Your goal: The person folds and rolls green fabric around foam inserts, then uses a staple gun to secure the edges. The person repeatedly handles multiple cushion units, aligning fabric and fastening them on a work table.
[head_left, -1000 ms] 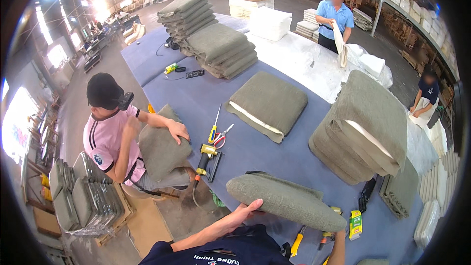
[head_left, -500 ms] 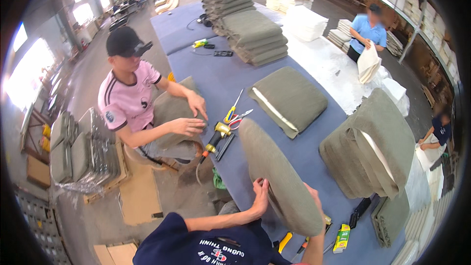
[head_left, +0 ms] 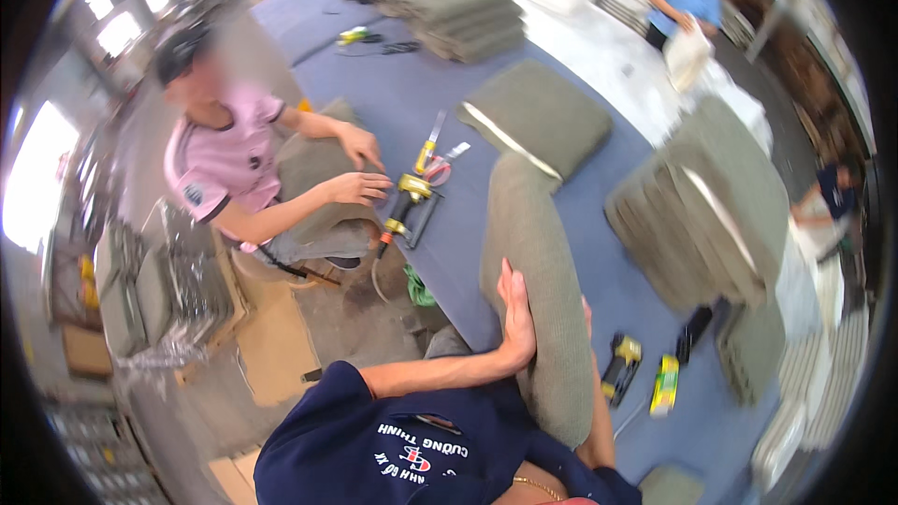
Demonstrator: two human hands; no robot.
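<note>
While a grey-green cushion (head_left: 547,299) is held on edge close to the dark shirt (head_left: 374,411), it is clasped between the flat-laid left hand (head_left: 516,316) and the mostly hidden right hand (head_left: 587,315), apparently for steadiness, beside the blue table (head_left: 449,271).

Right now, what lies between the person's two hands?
In the head view, the grey-green cushion: the left hand lies along its left face; the right hand, mostly hidden, is on its right side.

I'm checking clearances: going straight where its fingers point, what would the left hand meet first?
The left hand would probably first meet more of the green cushion it touches, though depth there is unclear.
</note>
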